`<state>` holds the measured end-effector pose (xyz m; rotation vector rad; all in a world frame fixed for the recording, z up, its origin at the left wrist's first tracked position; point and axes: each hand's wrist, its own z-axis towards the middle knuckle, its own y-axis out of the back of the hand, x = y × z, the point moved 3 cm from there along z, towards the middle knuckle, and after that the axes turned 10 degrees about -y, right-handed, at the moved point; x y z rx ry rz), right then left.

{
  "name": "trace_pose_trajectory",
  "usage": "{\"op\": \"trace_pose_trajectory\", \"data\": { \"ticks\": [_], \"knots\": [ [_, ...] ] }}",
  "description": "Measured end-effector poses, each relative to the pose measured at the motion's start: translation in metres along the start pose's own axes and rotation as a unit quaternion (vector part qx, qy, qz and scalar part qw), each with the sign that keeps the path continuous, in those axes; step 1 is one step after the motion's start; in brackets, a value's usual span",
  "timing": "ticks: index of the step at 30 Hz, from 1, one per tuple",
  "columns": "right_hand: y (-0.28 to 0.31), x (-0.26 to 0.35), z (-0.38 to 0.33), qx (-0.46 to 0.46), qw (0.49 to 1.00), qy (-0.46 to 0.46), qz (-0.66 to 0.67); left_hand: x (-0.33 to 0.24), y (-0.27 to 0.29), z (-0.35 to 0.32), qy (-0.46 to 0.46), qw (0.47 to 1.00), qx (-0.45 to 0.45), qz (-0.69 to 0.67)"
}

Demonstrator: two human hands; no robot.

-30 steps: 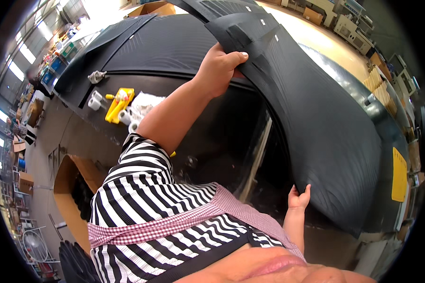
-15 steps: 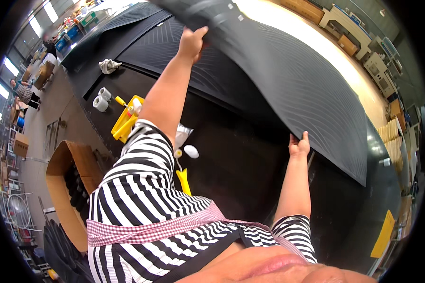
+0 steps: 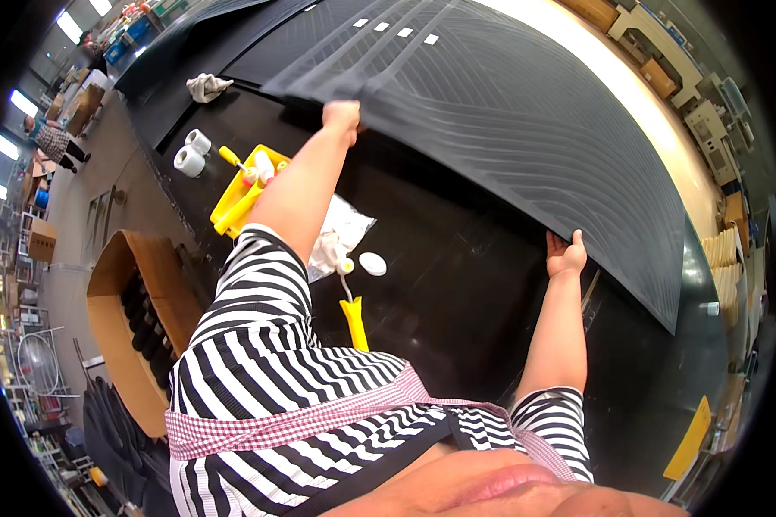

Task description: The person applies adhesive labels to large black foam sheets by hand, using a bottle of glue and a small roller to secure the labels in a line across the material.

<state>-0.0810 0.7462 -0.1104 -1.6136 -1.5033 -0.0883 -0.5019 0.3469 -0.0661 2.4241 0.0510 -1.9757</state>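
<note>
A large, thin black sheet (image 3: 509, 129) with curved line texture and several small white patches spreads over the far part of the black table (image 3: 457, 284). My left hand (image 3: 343, 119) is closed on its near edge, toward the left, with the fingertips hidden under or behind the sheet. Farther right along that same edge, my right hand (image 3: 566, 253) pinches the sheet, thumb pointing up. Between my hands the edge hangs slightly above the table, with a dark gap below. The sheet's left part is a little blurred.
Left on the table are a yellow tray (image 3: 226, 211) of tools, two white rolls (image 3: 189, 161), a crumpled cloth (image 3: 207, 87), a plastic bag (image 3: 351, 226), a white disc (image 3: 372, 264) and a yellow-handled tool (image 3: 353, 323). A cardboard box (image 3: 116, 319) stands beside the table.
The sheet's lifted left part has come down and spread flatter, showing more white patches. My left hand has moved nearer and lower; my right hand has shifted slightly right, still on the edge.
</note>
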Motion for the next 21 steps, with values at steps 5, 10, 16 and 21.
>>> {"op": "trace_pose_trajectory", "data": {
  "ticks": [5, 10, 16, 21],
  "knots": [
    [0.003, 0.044, 0.001, 0.088, 0.988, -0.008, 0.128, -0.155, -0.077, -0.034, -0.234, 0.968, 0.040, 0.082],
    [-0.005, 0.001, -0.028, -0.002, 0.988, -0.049, -0.149, -0.104, -0.077, -0.025, -0.129, 0.989, -0.038, 0.056],
    [0.001, -0.023, -0.062, 0.076, 0.947, -0.094, -0.298, 0.012, -0.004, 0.017, 0.015, 0.985, 0.073, -0.157],
    [0.059, -0.050, -0.113, 0.095, 0.969, -0.035, -0.225, -0.048, 0.000, -0.019, 0.034, 0.996, 0.051, -0.061]
  ]
}}
